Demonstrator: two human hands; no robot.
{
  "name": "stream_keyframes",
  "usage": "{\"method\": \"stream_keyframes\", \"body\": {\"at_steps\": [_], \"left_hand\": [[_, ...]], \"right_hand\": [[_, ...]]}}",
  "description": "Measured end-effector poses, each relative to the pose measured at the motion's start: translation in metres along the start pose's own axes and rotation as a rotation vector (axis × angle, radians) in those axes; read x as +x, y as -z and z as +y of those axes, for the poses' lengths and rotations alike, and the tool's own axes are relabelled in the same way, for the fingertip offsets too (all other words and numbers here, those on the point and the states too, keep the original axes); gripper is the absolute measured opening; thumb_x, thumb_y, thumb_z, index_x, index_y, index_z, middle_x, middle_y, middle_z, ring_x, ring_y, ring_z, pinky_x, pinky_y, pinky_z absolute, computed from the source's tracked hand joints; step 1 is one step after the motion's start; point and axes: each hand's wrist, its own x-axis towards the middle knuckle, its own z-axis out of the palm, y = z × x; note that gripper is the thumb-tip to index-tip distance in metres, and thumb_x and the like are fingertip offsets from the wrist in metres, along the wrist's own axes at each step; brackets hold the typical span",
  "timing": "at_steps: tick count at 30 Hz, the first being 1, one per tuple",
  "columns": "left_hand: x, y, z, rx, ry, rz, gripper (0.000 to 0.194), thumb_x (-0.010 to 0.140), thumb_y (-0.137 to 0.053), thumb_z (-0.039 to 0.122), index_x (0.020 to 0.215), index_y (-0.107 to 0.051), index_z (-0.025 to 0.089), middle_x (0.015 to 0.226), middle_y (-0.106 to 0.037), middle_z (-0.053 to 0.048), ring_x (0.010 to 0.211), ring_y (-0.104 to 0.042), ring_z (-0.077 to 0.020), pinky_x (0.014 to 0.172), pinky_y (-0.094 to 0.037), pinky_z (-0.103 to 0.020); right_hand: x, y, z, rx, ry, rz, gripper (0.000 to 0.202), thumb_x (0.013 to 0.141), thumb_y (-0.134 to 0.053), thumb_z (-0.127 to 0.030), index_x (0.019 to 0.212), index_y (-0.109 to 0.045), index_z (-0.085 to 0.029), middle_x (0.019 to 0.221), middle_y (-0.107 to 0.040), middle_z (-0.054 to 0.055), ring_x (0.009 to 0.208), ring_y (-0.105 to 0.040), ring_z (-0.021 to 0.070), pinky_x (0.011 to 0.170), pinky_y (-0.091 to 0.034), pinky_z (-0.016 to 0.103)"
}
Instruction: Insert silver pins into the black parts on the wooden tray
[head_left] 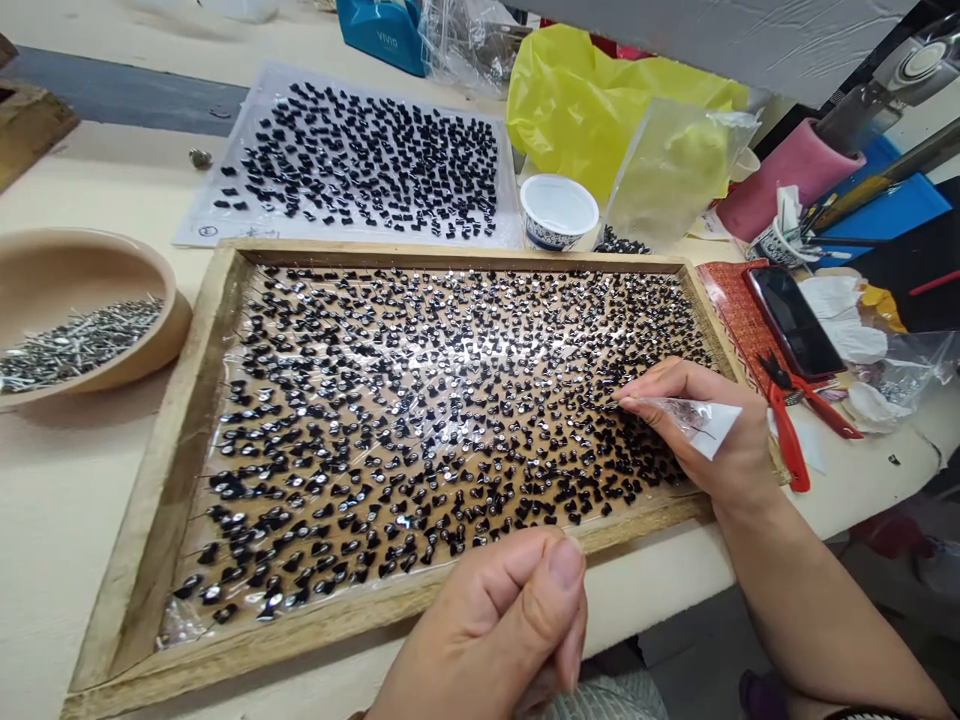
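Observation:
My right hand (712, 430) is closed around a small clear-and-white plastic cone (705, 425), its fingertips pinched at the narrow end over the right part of a wooden-framed tray (157, 470). Film lines that tray, and many small black pieces (420, 420) with shiny silvery spots lie on it, some with thin wires sticking out. My left hand (502, 625) hovers by the tray's front rail, thumb pressed against curled fingers. Whatever it may hold is hidden.
Left of the tray stands a bowl (142, 265) of metal pins. Behind are a white sheet (206, 215) with black pieces, a white cup (559, 215) and a yellow bag (570, 110). Red-handled pliers (787, 440) and a phone (795, 320) lie at right.

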Motion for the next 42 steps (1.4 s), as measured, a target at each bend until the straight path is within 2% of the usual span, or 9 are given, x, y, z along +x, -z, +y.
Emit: {"method": "stream_keyframes", "body": {"at_steps": [9,13,16,22,26,29,32,36,42], "left_hand": [[0.002,0.000,0.000,-0.028,-0.005,-0.015,0.050,0.083,-0.046,0.060,0.056,-0.044,0.018,0.050,-0.030,0.005,0.047,-0.023,-0.0095,0.049,-0.016,-0.028],[0.000,0.000,-0.002,0.005,-0.009,0.007,0.052,0.084,-0.043,0.061,0.055,-0.044,0.019,0.050,-0.030,0.004,0.048,-0.022,-0.0105,0.050,-0.016,-0.029],[0.000,-0.001,-0.002,0.003,-0.063,0.022,0.053,0.087,-0.040,0.058,0.052,-0.043,0.019,0.050,-0.033,0.003,0.049,-0.025,-0.0112,0.052,-0.018,-0.030],[-0.001,-0.002,-0.001,-0.174,-0.014,-0.070,0.040,0.091,-0.042,0.047,0.062,-0.039,0.019,0.055,-0.027,0.005,0.050,-0.017,-0.0098,0.050,-0.016,-0.027],[0.001,-0.004,-0.003,-0.177,-0.014,-0.077,0.033,0.090,-0.047,0.043,0.069,-0.041,0.019,0.058,-0.028,0.006,0.051,-0.017,-0.0083,0.048,-0.013,-0.025],[0.002,-0.005,-0.003,-0.115,-0.022,-0.061,0.031,0.089,-0.051,0.043,0.072,-0.044,0.018,0.060,-0.032,0.006,0.051,-0.021,-0.0074,0.048,-0.015,-0.024],[0.004,-0.003,-0.001,-0.079,-0.021,-0.078,0.033,0.086,-0.053,0.046,0.072,-0.044,0.018,0.058,-0.032,0.007,0.051,-0.021,-0.0069,0.049,-0.015,-0.024],[0.007,0.001,0.001,-0.021,-0.007,-0.179,0.036,0.085,-0.055,0.049,0.070,-0.043,0.018,0.057,-0.034,0.007,0.049,-0.023,-0.0065,0.050,-0.018,-0.023],[0.002,-0.003,-0.001,-0.018,-0.011,-0.064,0.034,0.085,-0.054,0.047,0.070,-0.045,0.018,0.057,-0.033,0.007,0.051,-0.021,-0.0074,0.050,-0.017,-0.024]], "right_hand": [[-0.001,0.000,-0.002,-0.017,-0.008,0.028,0.006,0.075,-0.070,-0.019,0.077,-0.065,-0.022,0.078,-0.068,0.002,0.076,-0.066,0.0167,0.072,-0.054,0.033],[0.001,-0.001,-0.003,0.052,-0.042,0.174,0.008,0.074,-0.071,-0.019,0.076,-0.065,-0.023,0.078,-0.068,0.001,0.079,-0.066,0.0186,0.074,-0.054,0.036],[0.004,0.000,-0.001,0.137,-0.082,0.248,0.011,0.072,-0.073,-0.020,0.074,-0.063,-0.024,0.077,-0.068,0.000,0.076,-0.066,0.0186,0.076,-0.054,0.038],[0.006,0.002,-0.002,0.207,-0.101,0.286,0.008,0.073,-0.072,-0.021,0.078,-0.065,-0.023,0.078,-0.067,0.000,0.077,-0.065,0.0161,0.080,-0.052,0.035],[0.006,0.001,-0.003,0.256,-0.112,0.307,0.009,0.073,-0.071,-0.019,0.080,-0.065,-0.020,0.079,-0.067,0.001,0.074,-0.063,0.0139,0.075,-0.052,0.032],[0.004,0.000,-0.005,0.222,-0.093,0.256,0.011,0.072,-0.073,-0.018,0.079,-0.065,-0.020,0.078,-0.068,0.000,0.072,-0.064,0.0142,0.071,-0.053,0.031],[0.000,-0.001,-0.007,0.142,-0.031,0.099,0.009,0.072,-0.072,-0.018,0.076,-0.065,-0.020,0.077,-0.068,0.001,0.075,-0.066,0.0158,0.073,-0.054,0.033],[-0.004,0.000,-0.007,0.022,0.057,-0.075,0.006,0.075,-0.069,-0.019,0.079,-0.065,-0.021,0.079,-0.068,0.002,0.076,-0.065,0.0156,0.071,-0.054,0.032],[-0.005,0.002,-0.002,-0.049,0.044,-0.071,0.006,0.076,-0.069,-0.023,0.079,-0.064,-0.023,0.079,-0.067,0.002,0.075,-0.065,0.0156,0.069,-0.055,0.031]]}}
